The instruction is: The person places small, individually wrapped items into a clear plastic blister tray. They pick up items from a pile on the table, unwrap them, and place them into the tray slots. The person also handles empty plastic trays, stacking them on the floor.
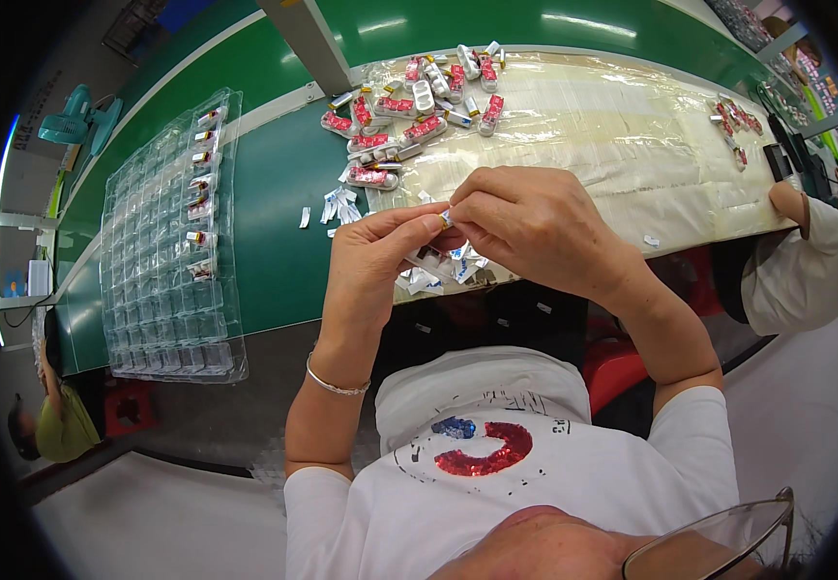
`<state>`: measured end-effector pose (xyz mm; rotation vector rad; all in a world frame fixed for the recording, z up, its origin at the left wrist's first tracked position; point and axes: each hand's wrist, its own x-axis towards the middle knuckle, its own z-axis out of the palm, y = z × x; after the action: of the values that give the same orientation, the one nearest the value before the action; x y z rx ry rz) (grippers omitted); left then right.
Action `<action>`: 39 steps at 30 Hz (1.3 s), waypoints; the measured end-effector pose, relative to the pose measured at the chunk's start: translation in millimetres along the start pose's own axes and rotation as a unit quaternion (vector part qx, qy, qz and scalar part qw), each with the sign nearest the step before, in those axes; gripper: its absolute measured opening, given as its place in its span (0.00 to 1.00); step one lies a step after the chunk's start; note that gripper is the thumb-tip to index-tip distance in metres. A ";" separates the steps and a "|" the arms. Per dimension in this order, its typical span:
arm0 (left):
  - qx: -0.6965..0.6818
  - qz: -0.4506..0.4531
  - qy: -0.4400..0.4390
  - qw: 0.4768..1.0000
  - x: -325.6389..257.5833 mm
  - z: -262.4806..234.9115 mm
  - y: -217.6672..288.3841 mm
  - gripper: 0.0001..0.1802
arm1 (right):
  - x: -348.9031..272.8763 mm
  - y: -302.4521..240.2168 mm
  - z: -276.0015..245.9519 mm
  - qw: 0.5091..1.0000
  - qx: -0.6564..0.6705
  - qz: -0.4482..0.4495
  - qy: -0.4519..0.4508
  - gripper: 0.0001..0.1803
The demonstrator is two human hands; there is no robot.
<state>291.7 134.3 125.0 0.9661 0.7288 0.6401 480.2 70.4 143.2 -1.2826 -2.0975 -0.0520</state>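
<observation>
From the head view, we see both hands raised together above the near edge of the green tabletop (pixel 283 193). Our left hand (pixel 375 256) and right hand (pixel 535 227) meet fingertip to fingertip, pinched on one small silver piece with a gold end (pixel 446 219) held between them. Just below the hands, white paper scraps (pixel 438 271) lie on the tabletop's edge. Farther off, a heap of small red-and-silver pieces (pixel 409 106) rests on a clear plastic sheet (pixel 612 135). To our left lies a clear compartment tray (pixel 162 261), a few pockets filled. Another person's sleeve (pixel 806 261) shows at right.
</observation>
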 end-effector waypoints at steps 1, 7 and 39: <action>-0.004 0.000 0.006 1.000 -0.1 0.8 0.5 0.12 | 1.1 -0.6 -1.3 1.000 -0.019 -0.007 -0.006 0.09; 0.039 0.004 0.008 0.999 0.7 0.1 -5.5 0.13 | 6.8 -2.4 -0.4 0.997 -0.068 -0.036 0.004 0.08; 0.019 0.067 0.009 0.998 0.0 4.9 -6.5 0.14 | -8.2 22.8 0.1 0.936 0.259 0.203 0.126 0.01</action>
<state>296.6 129.2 121.0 1.0510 0.6971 0.7554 500.9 75.9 131.8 -1.2665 -1.4605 0.4632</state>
